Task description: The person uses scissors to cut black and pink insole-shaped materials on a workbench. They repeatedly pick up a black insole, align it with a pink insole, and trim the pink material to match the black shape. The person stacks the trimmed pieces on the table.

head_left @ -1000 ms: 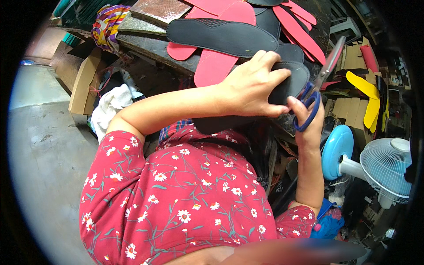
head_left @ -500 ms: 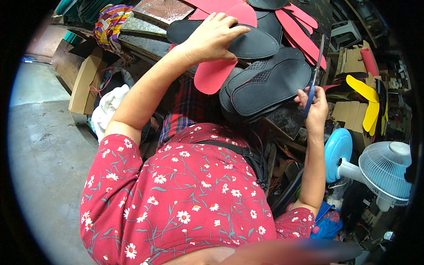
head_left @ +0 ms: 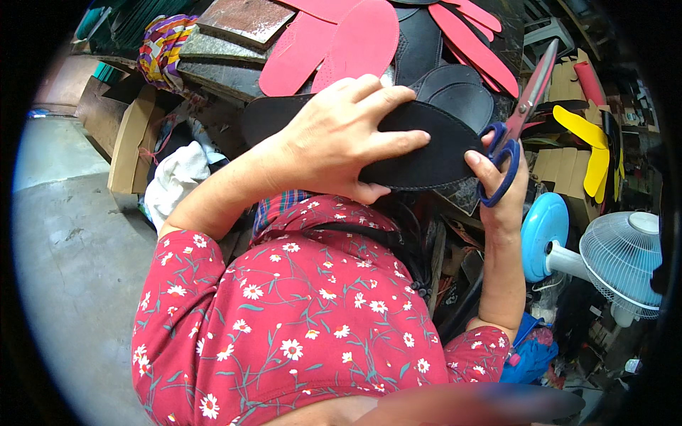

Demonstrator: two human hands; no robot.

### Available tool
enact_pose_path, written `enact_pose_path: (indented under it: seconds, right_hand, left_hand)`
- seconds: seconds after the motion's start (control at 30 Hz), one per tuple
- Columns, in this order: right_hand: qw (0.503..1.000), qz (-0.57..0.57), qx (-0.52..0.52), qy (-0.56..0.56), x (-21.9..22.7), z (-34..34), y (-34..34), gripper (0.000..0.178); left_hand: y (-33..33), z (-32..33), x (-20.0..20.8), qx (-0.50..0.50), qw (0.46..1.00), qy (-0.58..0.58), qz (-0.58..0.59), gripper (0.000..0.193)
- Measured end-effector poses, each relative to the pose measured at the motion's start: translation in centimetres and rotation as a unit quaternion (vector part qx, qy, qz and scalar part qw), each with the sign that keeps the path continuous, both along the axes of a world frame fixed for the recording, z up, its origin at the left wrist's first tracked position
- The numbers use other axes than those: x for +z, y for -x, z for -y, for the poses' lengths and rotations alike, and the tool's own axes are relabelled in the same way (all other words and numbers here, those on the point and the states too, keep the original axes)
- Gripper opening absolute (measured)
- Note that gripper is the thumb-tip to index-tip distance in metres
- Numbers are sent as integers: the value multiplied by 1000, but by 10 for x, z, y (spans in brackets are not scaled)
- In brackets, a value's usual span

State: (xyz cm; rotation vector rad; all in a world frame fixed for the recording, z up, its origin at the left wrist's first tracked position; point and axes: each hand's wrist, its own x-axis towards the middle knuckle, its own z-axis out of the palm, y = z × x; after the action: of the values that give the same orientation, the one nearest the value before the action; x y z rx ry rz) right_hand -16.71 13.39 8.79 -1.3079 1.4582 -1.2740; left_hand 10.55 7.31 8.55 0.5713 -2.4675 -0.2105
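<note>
My left hand (head_left: 344, 135) grips a long black stitched insole (head_left: 437, 153) from above, fingers spread over its face and thumb curled under its near edge. The insole lies crosswise in front of me. In my right hand (head_left: 506, 192) is a pair of scissors (head_left: 524, 106) with blue handles, blades pointing up and away. My right thumb is at the insole's right end; whether it presses on it I cannot tell. Behind the held insole, more black insoles (head_left: 462, 96) lie stacked on the dark worktable, partly hidden by it.
Pink insole-shaped pieces (head_left: 362, 46) are spread at the back of the table. Stone slabs (head_left: 220, 74) lie at its left. Right of me are yellow pieces (head_left: 593, 153), cardboard and a white-blue fan (head_left: 621, 259). An open carton (head_left: 135, 145) with white cloth stands at left.
My left hand has brought the black insole nearer to me and rightward, over the stack. My right hand has risen slightly, and the scissors have turned, showing their handle loops.
</note>
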Motion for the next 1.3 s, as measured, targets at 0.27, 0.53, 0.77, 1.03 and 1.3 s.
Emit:
enact_pose_path:
  seconds: [0.27, 0.53, 0.77, 1.03, 1.3]
  right_hand:
    - [964, -266, 4, -20, -19, -11, 34, 36]
    - [807, -576, 43, 124, -2, -13, 39, 60]
    - [797, -589, 21, 133, 2, -14, 36, 40]
    - [807, -578, 43, 109, -11, -25, 48, 29]
    - [991, 8, -10, -135, -36, -17, 63, 26]
  left_hand:
    - [-37, 9, -20, 40, 668, -691, -273, 61]
    - [-42, 8, -37, -108, 435, -832, -326, 65]
    - [-40, 6, -42, -129, 446, -837, -289, 78]
    - [-22, 9, -27, -34, 631, -747, -208, 63]
    - [61, 35, -39, 96, 971, -186, -117, 66]
